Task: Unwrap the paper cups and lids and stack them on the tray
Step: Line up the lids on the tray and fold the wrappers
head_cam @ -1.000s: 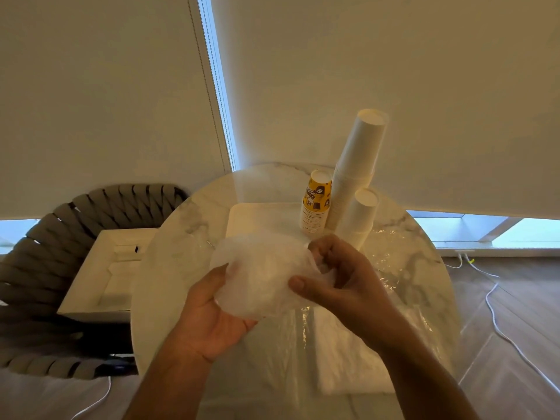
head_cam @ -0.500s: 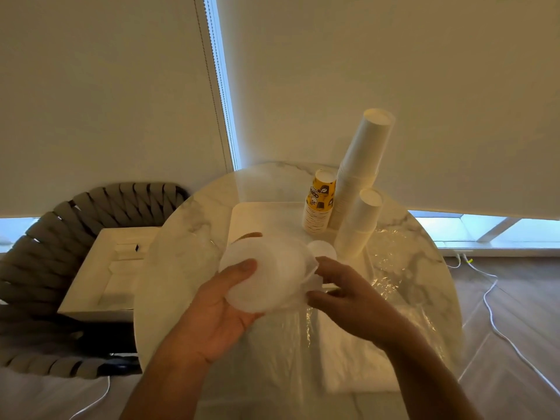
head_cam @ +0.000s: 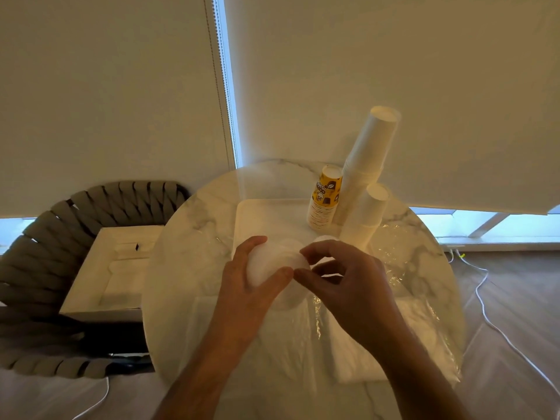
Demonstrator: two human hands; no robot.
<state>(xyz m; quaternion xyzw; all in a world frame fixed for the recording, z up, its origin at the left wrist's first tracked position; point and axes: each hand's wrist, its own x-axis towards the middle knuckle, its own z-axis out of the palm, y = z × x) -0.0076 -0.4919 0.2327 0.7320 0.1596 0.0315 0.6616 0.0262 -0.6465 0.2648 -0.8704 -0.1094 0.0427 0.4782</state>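
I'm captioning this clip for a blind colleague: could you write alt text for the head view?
Left hand grips a stack of translucent white plastic lids while the right hand pinches at its edge, above a round marble table. Behind, a white rectangular tray holds upside-down paper cup stacks.

Cup stacks (head_cam: 360, 177) crowding tray (head_cam: 260, 219) (right side)

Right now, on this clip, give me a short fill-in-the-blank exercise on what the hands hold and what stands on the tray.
1. The left hand grips a stack of white ____ above the table.
2. On the tray, the printed cup stack is mainly ____ in colour.
3. The tall white cup stack leans instead of standing ____.
4. The right hand pinches at the stack's ____ edge.

Missing words: lids; yellow; upright; right
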